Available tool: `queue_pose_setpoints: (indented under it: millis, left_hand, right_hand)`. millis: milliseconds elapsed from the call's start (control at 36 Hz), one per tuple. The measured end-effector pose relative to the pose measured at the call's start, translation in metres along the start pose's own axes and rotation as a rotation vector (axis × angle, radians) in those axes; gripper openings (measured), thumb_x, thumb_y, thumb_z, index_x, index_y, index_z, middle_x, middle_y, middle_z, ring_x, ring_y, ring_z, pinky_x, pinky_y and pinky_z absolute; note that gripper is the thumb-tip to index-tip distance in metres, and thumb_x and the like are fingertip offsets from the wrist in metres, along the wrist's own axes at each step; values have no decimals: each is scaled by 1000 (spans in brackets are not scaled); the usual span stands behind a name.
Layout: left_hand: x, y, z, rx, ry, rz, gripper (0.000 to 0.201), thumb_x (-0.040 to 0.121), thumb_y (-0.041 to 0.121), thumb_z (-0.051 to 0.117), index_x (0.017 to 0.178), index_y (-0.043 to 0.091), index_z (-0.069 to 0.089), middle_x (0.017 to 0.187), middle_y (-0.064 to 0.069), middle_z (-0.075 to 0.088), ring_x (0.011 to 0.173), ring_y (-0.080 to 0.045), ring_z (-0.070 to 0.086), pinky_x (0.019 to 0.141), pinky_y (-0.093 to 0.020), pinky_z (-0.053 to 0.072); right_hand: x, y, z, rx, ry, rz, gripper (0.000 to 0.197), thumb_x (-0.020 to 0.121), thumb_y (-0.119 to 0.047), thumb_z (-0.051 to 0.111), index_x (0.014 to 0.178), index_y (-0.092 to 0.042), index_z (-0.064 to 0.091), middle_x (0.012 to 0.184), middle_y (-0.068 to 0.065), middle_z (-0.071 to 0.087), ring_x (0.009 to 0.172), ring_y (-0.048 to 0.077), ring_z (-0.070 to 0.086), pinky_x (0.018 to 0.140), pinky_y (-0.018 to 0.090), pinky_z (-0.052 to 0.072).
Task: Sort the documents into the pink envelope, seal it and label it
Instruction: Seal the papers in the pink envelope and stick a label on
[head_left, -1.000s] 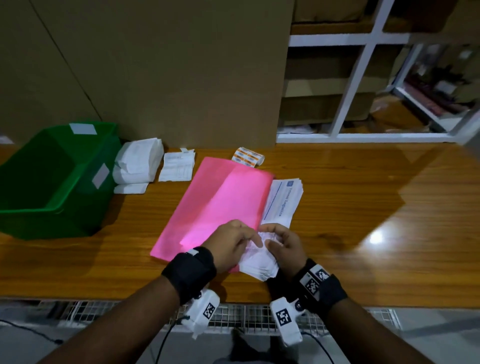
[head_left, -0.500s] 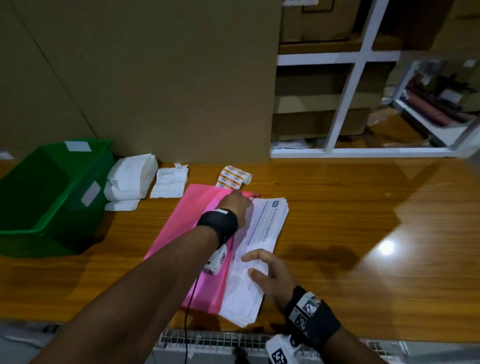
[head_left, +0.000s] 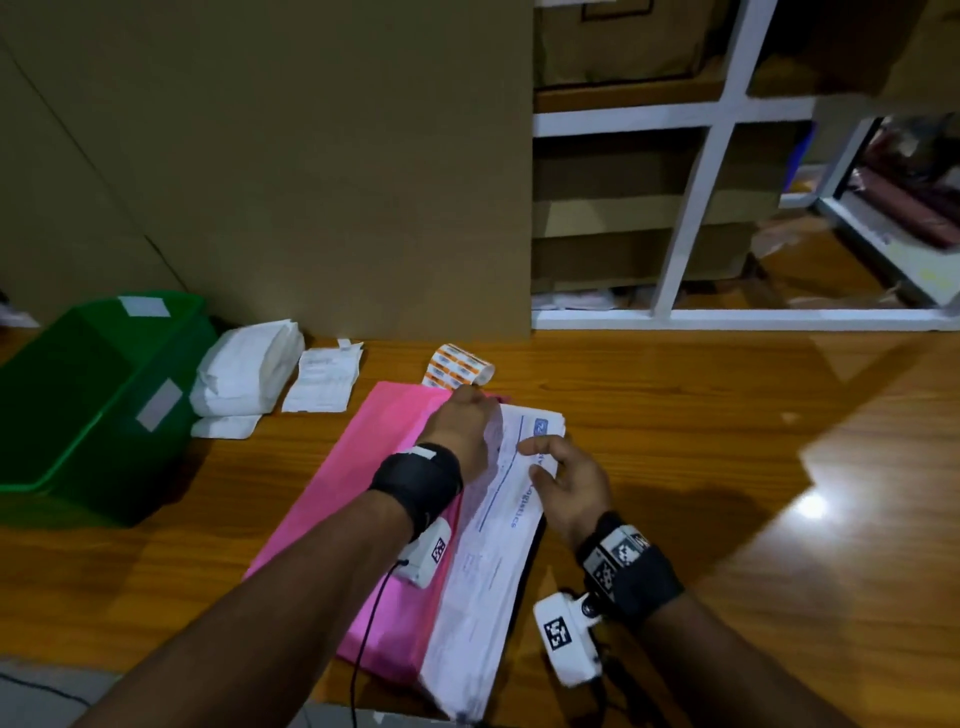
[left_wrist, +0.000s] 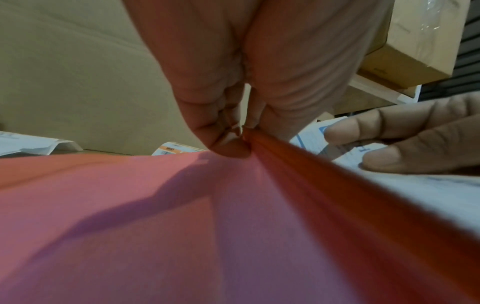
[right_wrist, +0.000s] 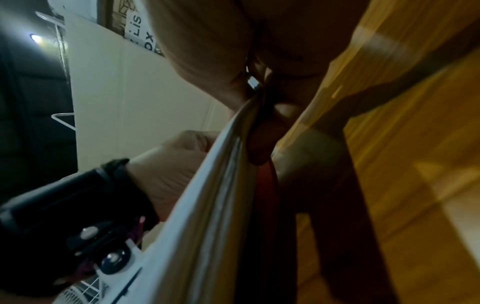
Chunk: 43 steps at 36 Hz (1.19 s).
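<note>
The pink envelope lies flat on the wooden worktop, running from the near edge toward the cardboard wall at the back. A stack of white documents sits along its right side, partly over it, with the near end hanging past the worktop edge. The left hand has its grip closed tight on the envelope's far right corner, thumb and fingertips pinching the pink edge in the left wrist view. The right hand holds the documents near their far end, thumb under the stack and fingers on top. Behind the envelope lies a roll of orange labels. Farther left are a printed slip, folded white packets and a green bin.
</note>
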<state>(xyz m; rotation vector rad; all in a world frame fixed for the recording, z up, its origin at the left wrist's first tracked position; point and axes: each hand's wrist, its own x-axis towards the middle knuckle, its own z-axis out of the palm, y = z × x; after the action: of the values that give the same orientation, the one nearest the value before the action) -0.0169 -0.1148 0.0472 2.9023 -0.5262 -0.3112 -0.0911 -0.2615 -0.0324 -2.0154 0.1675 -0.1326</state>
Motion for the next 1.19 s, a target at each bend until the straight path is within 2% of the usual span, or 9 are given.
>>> queue_pose_setpoints:
  millis: [167,333,472,555,639,778,944,1055,1194]
  left_hand:
    - [-3,13,8,-11,75,56,54,89,14,70,139,13,49,146,-7,38,124,-30,51,100,-36,49]
    - [-8,12,10,-5,88,64,65,81,12,76,141,15,50,149,-6,37,123,-30,53,100,-34,50]
    - [-7,5,3,-1,104,1,60,81,18,75,137,21,53,131,-7,50,117,-28,56,96,-35,50]
    - [-8,8,2,37,102,2,58,80,22,74,134,21,53,122,-9,52,111,-28,57,89,-33,49]
    - [-10,11,5,36,113,25,56,88,21,66,141,21,50,129,-8,51,116,-27,56,94,-31,47]
    - [-39,2,3,33,115,54,42,88,19,69,128,30,66,131,0,51,117,-22,56,102,-27,46]
    - [-108,-38,21,33,-86,-52,49,86,0,57,122,32,62,123,0,48,102,-27,63,90,-33,55]
    - [-133,-60,35,-19,-70,-69,55,89,2,51,132,36,57,120,0,52,98,-27,64,81,-29,49]
    - [-137,-77,42,-214,81,-91,44,92,3,51,117,32,73,92,6,50,93,-22,62,78,-25,44]
  right_hand:
    - [9,-7,5,-51,-49,1,31,90,-17,57,80,-46,63,93,-19,70,90,11,66,83,37,56]
    - [16,-23,7,-78,-111,35,18,88,-21,58,75,-33,62,64,-11,60,57,12,53,59,27,45]
    - [3,-30,10,-32,-232,61,16,89,-19,58,86,-33,65,88,-9,71,70,13,66,63,28,57]
    - [-3,-29,18,-17,-310,57,21,86,-17,52,89,-30,69,86,-6,72,74,13,68,67,29,60]
    - [0,-28,27,62,-271,143,30,79,-10,48,82,-26,72,77,2,73,70,23,72,66,44,62]
    - [-1,-16,34,153,-174,230,34,74,-17,50,74,-42,74,75,-7,74,73,24,73,70,44,62]
    - [-10,-10,33,246,-56,335,36,91,-7,54,77,-32,77,83,1,74,77,26,72,69,47,63]
    - [-18,-6,39,232,-193,312,23,73,-32,61,91,-36,74,83,1,75,77,26,73,73,51,61]
    - [-67,-33,66,226,-333,244,17,86,-9,67,85,-25,74,80,-4,69,64,14,69,65,41,62]
